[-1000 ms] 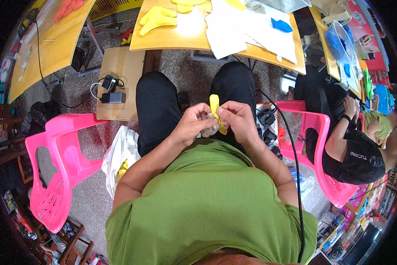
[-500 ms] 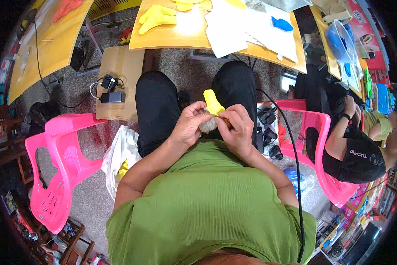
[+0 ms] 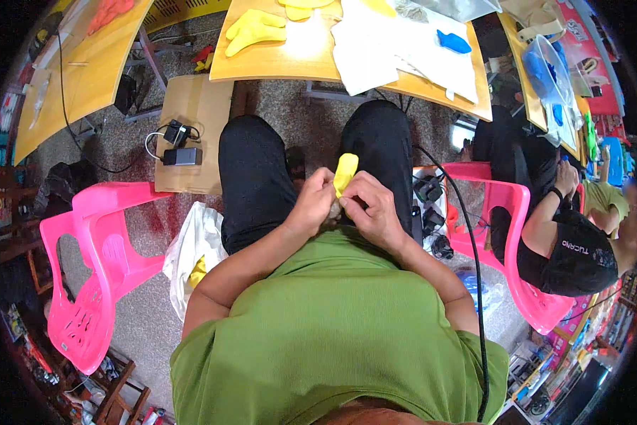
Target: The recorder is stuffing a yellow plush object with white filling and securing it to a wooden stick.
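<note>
Over my lap, a small yellow piece (image 3: 346, 170), soft-looking and narrow, stands up between my hands. My left hand (image 3: 313, 203) pinches its lower left side, with the fingers bent. From the other side my right hand (image 3: 371, 204) grips its lower end between thumb and fingers. A pale greyish tuft (image 3: 335, 210), like stuffing, shows just under the yellow piece, mostly covered by my fingers. Ahead on the table (image 3: 283, 69) lie a larger yellow shape with stubby arms (image 3: 255, 32), another yellow piece (image 3: 308, 6) and white sheets (image 3: 364, 53).
A blue piece (image 3: 453, 41) rests on the sheets. Pink chairs (image 3: 99, 262) stand at both sides. Adapters (image 3: 182, 156) lie on cardboard at the left, near a white bag (image 3: 194, 244). A black cable (image 3: 471, 248) runs along my right. A person (image 3: 570, 248) sits at far right.
The yellow piece has shifted slightly right and toward me and appears narrower. My hands have turned and drawn closer together around its base, hiding more of the pale tuft.
</note>
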Demonstrator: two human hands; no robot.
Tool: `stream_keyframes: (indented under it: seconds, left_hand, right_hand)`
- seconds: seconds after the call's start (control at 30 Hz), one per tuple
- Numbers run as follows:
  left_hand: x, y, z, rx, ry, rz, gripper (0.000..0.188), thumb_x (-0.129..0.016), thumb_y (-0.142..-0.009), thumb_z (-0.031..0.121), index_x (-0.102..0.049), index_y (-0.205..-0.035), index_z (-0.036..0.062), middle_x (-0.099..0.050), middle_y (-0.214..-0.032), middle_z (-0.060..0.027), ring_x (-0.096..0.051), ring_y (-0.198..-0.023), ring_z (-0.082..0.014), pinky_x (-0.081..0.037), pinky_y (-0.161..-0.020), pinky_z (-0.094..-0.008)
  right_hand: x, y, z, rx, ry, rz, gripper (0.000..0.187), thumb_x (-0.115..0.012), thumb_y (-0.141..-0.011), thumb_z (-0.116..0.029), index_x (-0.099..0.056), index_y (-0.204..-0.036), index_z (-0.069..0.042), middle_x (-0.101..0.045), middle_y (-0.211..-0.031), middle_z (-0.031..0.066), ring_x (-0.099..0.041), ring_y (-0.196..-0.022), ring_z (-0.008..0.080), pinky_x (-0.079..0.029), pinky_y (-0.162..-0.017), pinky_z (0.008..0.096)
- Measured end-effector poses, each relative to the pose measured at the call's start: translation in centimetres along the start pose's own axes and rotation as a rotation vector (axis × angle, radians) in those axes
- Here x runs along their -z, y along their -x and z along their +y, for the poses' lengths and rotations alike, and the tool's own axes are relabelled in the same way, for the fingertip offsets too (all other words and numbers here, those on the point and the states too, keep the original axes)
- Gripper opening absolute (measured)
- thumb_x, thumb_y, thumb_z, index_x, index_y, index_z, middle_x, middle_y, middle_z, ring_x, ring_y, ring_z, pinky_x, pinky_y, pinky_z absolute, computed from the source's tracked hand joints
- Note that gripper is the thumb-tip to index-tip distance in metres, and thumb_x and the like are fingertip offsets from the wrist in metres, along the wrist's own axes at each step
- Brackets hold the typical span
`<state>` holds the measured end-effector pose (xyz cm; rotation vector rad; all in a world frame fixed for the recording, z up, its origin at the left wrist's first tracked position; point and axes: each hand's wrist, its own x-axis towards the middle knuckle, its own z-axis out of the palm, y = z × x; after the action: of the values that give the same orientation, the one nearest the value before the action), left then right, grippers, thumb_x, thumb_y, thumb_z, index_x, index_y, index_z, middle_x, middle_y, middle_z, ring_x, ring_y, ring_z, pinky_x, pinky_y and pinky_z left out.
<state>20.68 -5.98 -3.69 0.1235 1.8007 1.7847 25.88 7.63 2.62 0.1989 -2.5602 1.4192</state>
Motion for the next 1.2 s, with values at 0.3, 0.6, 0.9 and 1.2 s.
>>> stream_keyframes:
  seconds: [0.3,0.6,0.9,1.2]
  left_hand:
    - [1.7,1.2,2.5,0.283,0.608,-0.515,0.033,-0.057,-0.086,0.01,-0.042,-0.115,0.0025,-0.059,-0.095,-0.0112,-0.063,-0.079,-0.0208,-0.053,-0.067,-0.0316]
    - [0.7,1.4,1.7,0.367,0.48,-0.296,0.017,-0.049,-0.088,0.009,-0.048,-0.103,0.0021,-0.061,-0.072,-0.0115,-0.06,-0.053,-0.0198,-0.049,-0.043,-0.0288]
    - [-0.6,-0.1,0.1,0.038,0.159,-0.164,0.02,-0.046,-0.087,0.019,-0.059,-0.08,0.005,-0.059,-0.065,-0.0049,-0.05,-0.04,-0.0131,-0.039,-0.034,-0.0253]
    - [-0.8,1.1,4.4,0.5,0.565,-0.057,0.023,-0.044,-0.09,0.025,-0.059,-0.083,0.0089,-0.054,-0.058,-0.0014,-0.048,-0.038,-0.0102,-0.033,-0.031,-0.0228]
  right_hand:
    - [1.5,-0.3,1.0,-0.067,0.039,-0.173,0.01,-0.06,-0.076,-0.004,-0.051,-0.081,-0.003,-0.051,-0.08,0.0127,-0.054,-0.076,0.0328,-0.045,-0.064,0.0406]
    - [1.3,-0.6,0.6,0.204,0.194,-0.25,0.016,-0.06,-0.069,-0.005,-0.049,-0.08,-0.004,-0.051,-0.081,0.0117,-0.054,-0.077,0.0309,-0.046,-0.06,0.0387]
    - [2.0,-1.5,-0.1,0.273,0.277,-0.227,0.012,-0.061,-0.073,-0.003,-0.051,-0.079,-0.002,-0.052,-0.083,0.0116,-0.055,-0.076,0.0305,-0.046,-0.06,0.0383]
    - [2.6,-2.0,-1.3,0.172,0.16,-0.143,0.012,-0.061,-0.074,-0.002,-0.05,-0.079,-0.001,-0.051,-0.079,0.0129,-0.054,-0.073,0.0315,-0.045,-0.06,0.0379]
